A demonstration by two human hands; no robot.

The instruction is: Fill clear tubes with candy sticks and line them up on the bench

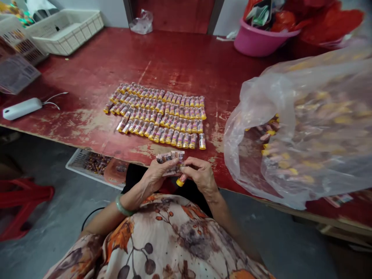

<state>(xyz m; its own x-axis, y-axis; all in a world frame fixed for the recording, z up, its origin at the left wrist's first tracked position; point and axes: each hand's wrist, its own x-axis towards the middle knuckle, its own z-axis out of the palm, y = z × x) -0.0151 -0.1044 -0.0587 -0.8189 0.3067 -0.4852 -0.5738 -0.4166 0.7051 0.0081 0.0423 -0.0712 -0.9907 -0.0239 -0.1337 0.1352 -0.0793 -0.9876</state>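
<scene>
My left hand [157, 173] is closed on a few small printed cards [166, 158], held fanned just off the table's front edge. Close beside it, my right hand [202, 176] pinches a small clear tube with a yellow cap [180, 181], its capped end pointing down. The tube's upper part is partly hidden by the fingers and cards. On the table ahead lie several rows of similar yellow-capped tubes [162, 116], packed side by side. One tube [202, 141] sits slightly apart at the right end of the nearest row.
A large clear plastic bag [255, 97] full of such tubes covers the right side of the red table [186, 66]. Behind it stands a pink basin [261, 40]. White baskets [69, 38] and a white handheld device [23, 108] are left. Below sits a white crate [75, 164].
</scene>
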